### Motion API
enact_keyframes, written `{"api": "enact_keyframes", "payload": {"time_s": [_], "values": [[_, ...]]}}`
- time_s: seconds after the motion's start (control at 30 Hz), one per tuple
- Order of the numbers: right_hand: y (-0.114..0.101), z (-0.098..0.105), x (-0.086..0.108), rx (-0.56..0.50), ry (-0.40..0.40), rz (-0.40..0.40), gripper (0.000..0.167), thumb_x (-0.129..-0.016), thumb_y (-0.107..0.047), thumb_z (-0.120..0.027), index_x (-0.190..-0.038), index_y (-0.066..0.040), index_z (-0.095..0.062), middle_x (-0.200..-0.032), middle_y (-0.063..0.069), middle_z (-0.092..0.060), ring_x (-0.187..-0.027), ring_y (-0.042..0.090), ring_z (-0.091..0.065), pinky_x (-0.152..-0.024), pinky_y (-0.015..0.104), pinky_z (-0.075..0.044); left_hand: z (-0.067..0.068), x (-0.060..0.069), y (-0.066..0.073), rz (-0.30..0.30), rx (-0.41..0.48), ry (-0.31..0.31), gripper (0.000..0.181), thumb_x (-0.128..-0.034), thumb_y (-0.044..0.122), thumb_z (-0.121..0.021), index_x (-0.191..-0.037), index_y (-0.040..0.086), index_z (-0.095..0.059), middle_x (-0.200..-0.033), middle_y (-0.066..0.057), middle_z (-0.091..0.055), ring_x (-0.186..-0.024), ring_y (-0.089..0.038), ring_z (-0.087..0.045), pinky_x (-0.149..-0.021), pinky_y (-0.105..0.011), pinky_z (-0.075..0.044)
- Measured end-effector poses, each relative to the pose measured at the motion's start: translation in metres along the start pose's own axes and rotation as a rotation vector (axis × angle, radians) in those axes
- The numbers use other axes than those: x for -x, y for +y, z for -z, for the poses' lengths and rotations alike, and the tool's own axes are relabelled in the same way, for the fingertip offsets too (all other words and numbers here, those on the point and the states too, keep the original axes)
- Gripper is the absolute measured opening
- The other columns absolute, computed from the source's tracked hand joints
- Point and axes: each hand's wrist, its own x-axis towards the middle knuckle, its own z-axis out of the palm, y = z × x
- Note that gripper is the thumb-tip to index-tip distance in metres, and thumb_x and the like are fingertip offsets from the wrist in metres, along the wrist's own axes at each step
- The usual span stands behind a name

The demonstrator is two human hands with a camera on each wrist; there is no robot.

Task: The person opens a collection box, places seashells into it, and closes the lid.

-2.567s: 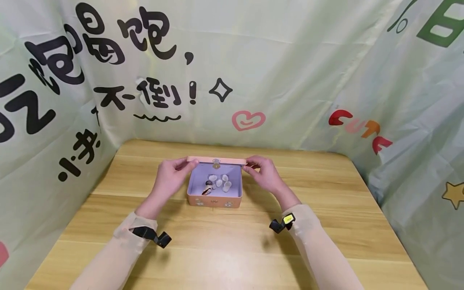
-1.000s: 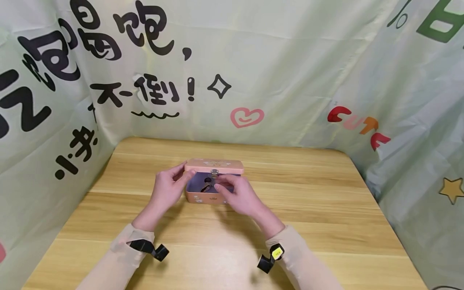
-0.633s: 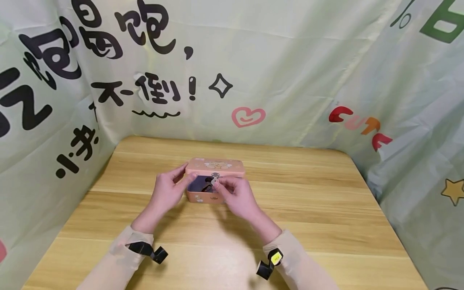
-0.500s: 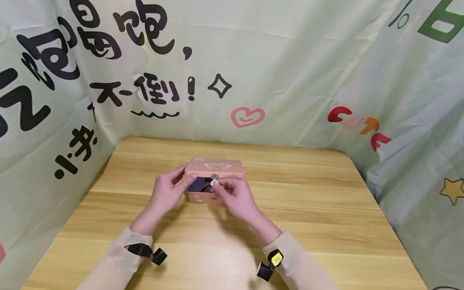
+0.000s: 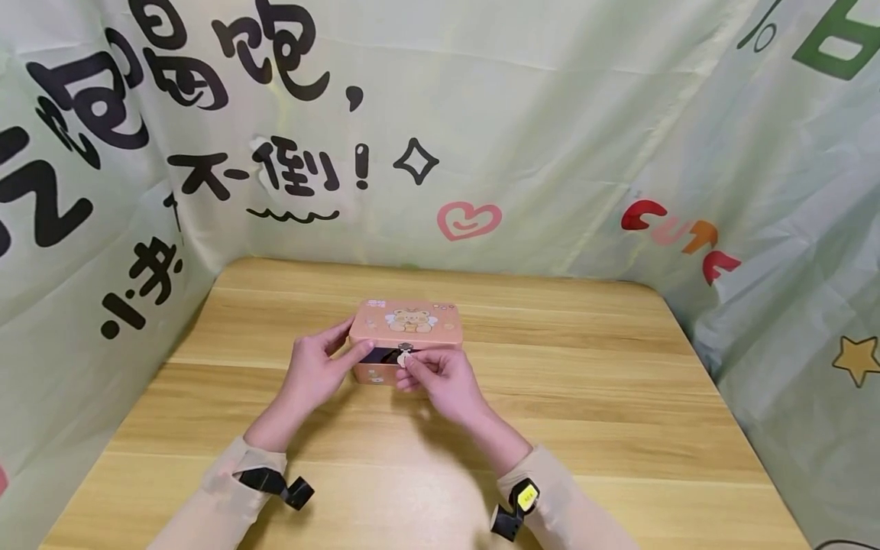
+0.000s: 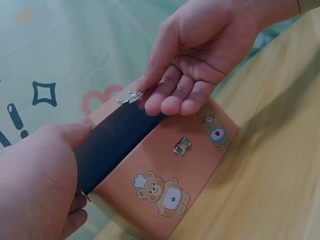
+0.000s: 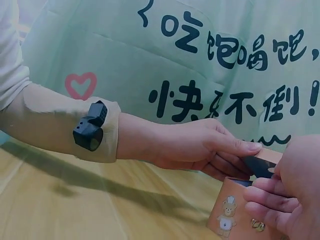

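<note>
A pink tin box [image 5: 374, 374] with bear pictures stands at the table's middle, its hinged lid [image 5: 412, 322] lowered but still apart from the front rim. A dark gap shows the inside, where a dark object [image 5: 390, 357] is barely visible. My left hand [image 5: 312, 374] holds the lid's left front corner, thumb on its front edge. With thumb and index finger, my right hand [image 5: 447, 382] pinches the metal latch [image 6: 129, 96] at the lid's front, its other fingers loosely bent. On the box's front wall sits a metal catch [image 6: 182, 146], plain in the left wrist view.
The wooden table [image 5: 584, 397] extends around the box on all sides. Behind and beside it hang pale printed cloths [image 5: 536, 137]. Each sleeve carries a black wrist camera [image 5: 298, 493].
The lid has swung down from standing nearly upright, covering the white shell-like pieces seen inside. My right hand has left the lid's right corner for the front latch, moving lower with it.
</note>
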Motion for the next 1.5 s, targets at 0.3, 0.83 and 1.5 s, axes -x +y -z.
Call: {"api": "enact_keyframes", "payload": {"time_s": [0.3, 0.83, 1.5], "values": [[0.01, -0.003, 0.004, -0.026, 0.006, -0.042, 0.018, -0.105, 0.0, -0.063, -0.106, 0.015, -0.071, -0.093, 0.027, -0.076, -0.085, 0.041, -0.077, -0.078, 0.04, -0.065, -0.001, 0.004, -0.006, 0.038, -0.002, -0.013, 0.075, -0.0916, 0.049, -0.083, -0.144, -0.001, -0.062, -0.137, -0.023, -0.063, -0.126, -0.035, -0.063, -0.099, -0.043, -0.055], [0.031, -0.004, 0.011, -0.01, -0.049, -0.058, 0.019, -0.105, 0.001, -0.062, -0.107, 0.017, -0.07, -0.093, 0.028, -0.075, -0.085, 0.048, -0.075, -0.077, 0.04, -0.065, -0.004, 0.015, -0.018, -0.004, -0.033, -0.033, 0.077, -0.0867, 0.04, -0.09, -0.143, -0.004, -0.062, -0.137, -0.024, -0.063, -0.122, -0.038, -0.066, -0.097, -0.046, -0.056], [0.043, 0.0, 0.012, 0.298, -0.015, 0.089, 0.017, -0.104, 0.004, -0.062, -0.096, 0.008, -0.076, -0.081, 0.013, -0.074, -0.072, 0.022, -0.073, -0.066, 0.031, -0.064, -0.006, 0.016, -0.021, 0.013, -0.052, -0.034, 0.078, -0.0846, 0.042, -0.091, -0.142, -0.003, -0.064, -0.135, -0.023, -0.063, -0.121, -0.034, -0.067, -0.098, -0.042, -0.055]]}}
